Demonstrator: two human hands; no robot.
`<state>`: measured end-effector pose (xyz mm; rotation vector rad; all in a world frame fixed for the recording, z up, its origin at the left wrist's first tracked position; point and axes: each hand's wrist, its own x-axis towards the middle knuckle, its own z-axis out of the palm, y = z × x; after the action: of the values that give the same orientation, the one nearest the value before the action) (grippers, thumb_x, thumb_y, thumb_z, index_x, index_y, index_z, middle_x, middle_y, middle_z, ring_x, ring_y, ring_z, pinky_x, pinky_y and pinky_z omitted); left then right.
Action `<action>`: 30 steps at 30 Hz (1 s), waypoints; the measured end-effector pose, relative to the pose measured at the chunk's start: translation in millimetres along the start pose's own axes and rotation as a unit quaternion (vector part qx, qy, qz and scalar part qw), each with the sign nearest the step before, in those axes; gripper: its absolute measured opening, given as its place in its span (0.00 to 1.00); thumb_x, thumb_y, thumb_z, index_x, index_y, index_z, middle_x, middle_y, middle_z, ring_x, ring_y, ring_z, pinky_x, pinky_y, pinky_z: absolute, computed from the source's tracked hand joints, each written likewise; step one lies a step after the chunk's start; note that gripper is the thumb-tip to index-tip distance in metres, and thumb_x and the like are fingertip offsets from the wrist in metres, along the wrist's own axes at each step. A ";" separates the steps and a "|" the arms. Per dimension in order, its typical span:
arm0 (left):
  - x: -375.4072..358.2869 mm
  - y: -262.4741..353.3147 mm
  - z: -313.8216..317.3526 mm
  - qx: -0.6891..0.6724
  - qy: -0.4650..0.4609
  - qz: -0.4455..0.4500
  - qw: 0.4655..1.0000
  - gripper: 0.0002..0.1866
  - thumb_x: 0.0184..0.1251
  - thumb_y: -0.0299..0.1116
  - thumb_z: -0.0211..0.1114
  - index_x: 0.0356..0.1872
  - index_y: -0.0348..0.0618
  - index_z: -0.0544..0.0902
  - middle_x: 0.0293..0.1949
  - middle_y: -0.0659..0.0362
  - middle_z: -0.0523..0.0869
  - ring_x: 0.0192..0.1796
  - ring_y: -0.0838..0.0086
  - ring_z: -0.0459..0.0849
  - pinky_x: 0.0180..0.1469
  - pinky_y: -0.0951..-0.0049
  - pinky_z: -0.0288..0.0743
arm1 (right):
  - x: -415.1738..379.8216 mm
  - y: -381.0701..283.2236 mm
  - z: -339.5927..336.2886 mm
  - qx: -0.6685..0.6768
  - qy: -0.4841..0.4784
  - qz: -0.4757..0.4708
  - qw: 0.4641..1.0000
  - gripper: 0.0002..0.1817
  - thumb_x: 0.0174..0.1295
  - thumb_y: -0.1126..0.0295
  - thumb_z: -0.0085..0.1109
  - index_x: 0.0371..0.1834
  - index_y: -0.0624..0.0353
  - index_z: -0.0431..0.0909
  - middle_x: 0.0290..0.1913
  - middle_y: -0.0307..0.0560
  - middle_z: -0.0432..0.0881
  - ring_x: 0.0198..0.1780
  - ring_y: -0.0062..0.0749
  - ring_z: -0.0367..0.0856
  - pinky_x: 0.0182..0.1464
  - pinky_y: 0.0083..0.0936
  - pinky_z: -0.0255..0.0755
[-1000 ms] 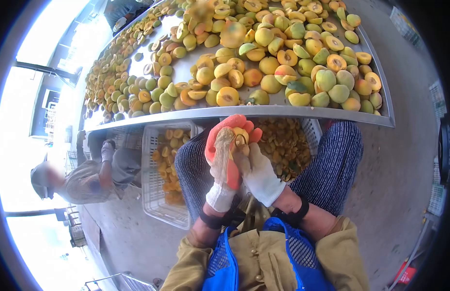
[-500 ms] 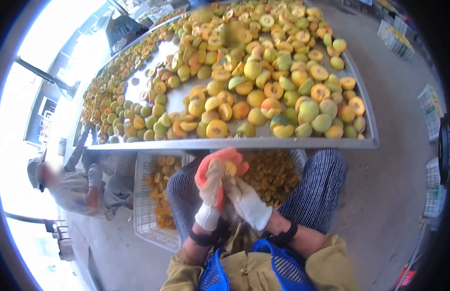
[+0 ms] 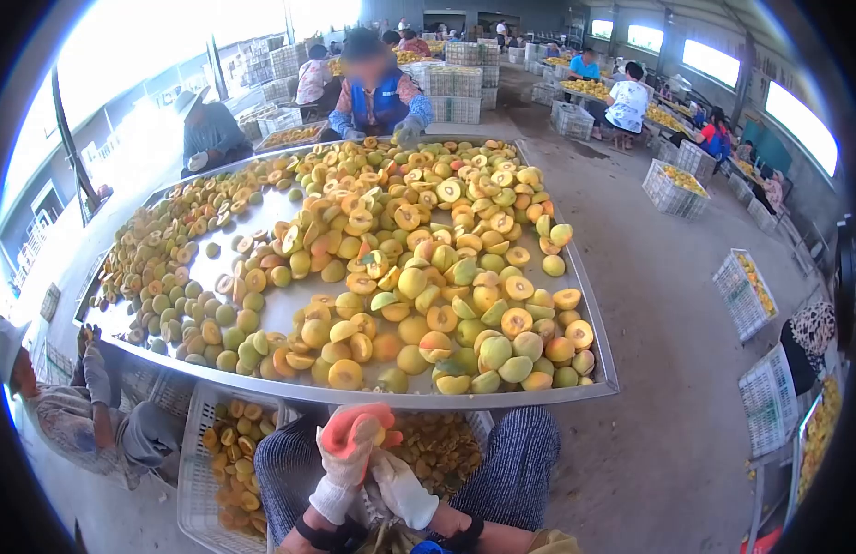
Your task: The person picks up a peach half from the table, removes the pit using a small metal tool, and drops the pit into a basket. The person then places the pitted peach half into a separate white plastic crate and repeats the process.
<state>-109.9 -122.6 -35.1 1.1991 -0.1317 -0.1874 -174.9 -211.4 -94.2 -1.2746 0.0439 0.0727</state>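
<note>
My left hand (image 3: 345, 451), in a glove with an orange-red palm, is closed around a peach half (image 3: 382, 436), of which only a yellow bit shows. My right hand (image 3: 402, 487), in a whitish glove, is pressed against the left one with its fingers curled; whatever it grips is hidden. Both are over my lap, just below the near rim of a metal table (image 3: 400, 400). Piled on this table are halved yellow-green peaches (image 3: 411, 282), some with the pit showing. Beneath my hands, between my knees, a crate holds small peach pieces (image 3: 437, 452).
A white crate (image 3: 190, 489) of peach halves stands left of my leg. One person (image 3: 96, 415) sits at the left, another in a blue vest (image 3: 377, 102) works across the table. Crates (image 3: 745, 294) stand along the right floor, with other workers and tables farther back.
My view has tilted up, bringing the far side of the hall into sight, and my hands now appear lower. They stay together, with the peach half still in the left.
</note>
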 end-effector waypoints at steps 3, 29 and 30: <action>2.3 -5.5 -2.6 0.028 -0.003 0.020 0.999 0.24 0.72 0.45 0.73 0.56 0.33 0.84 0.48 0.49 0.88 0.48 0.63 0.90 0.47 0.58 0.93 | 1.9 7.9 -5.2 0.013 -0.018 0.011 1.000 0.19 0.85 0.60 0.43 0.66 0.59 0.75 0.48 0.41 0.82 0.42 0.23 0.77 0.46 0.21 0.75; 4.9 48.0 2.3 0.231 -0.223 0.080 0.944 0.16 0.76 0.37 0.67 0.53 0.34 0.88 0.41 0.53 0.91 0.40 0.68 0.91 0.44 0.72 0.85 | -5.1 -68.1 -51.9 0.351 -0.338 0.345 0.802 0.27 0.77 0.38 0.51 0.37 0.53 0.68 0.19 0.28 0.59 0.12 0.12 0.54 0.11 0.15 0.47; 5.7 65.7 10.8 0.287 -0.255 0.143 0.912 0.16 0.76 0.38 0.67 0.52 0.36 0.89 0.40 0.51 0.91 0.40 0.67 0.91 0.43 0.70 0.85 | -5.8 -71.7 -53.7 0.363 -0.355 0.333 0.795 0.27 0.76 0.37 0.52 0.37 0.52 0.68 0.18 0.27 0.59 0.11 0.12 0.55 0.10 0.14 0.48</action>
<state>-101.6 -110.6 30.1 1.6743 -0.8680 -0.2073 -174.6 -283.7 -41.1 -0.3422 -0.1240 1.0492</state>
